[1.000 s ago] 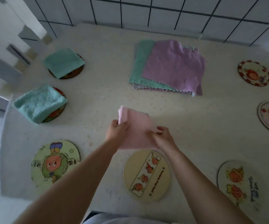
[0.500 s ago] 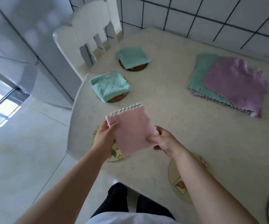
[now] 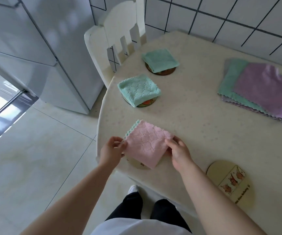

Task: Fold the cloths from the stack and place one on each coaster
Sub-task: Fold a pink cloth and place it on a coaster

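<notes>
Two folded green cloths (image 3: 139,89) (image 3: 160,59) beyond pink cloth (image 3: 147,145), white chair (image 3: 118,33) behind.

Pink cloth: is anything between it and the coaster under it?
Nothing visible. The left hand and right hand pinch the folded pink cloth by its side edges directly over the coaster, whose exposed rim is bare; whether they touch, I cannot tell.

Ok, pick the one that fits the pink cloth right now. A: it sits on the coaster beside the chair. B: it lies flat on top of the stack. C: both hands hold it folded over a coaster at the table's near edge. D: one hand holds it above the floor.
C: the left hand and right hand pinch opposite sides of the folded pink cloth, which covers most of a coaster at the table edge.
</notes>
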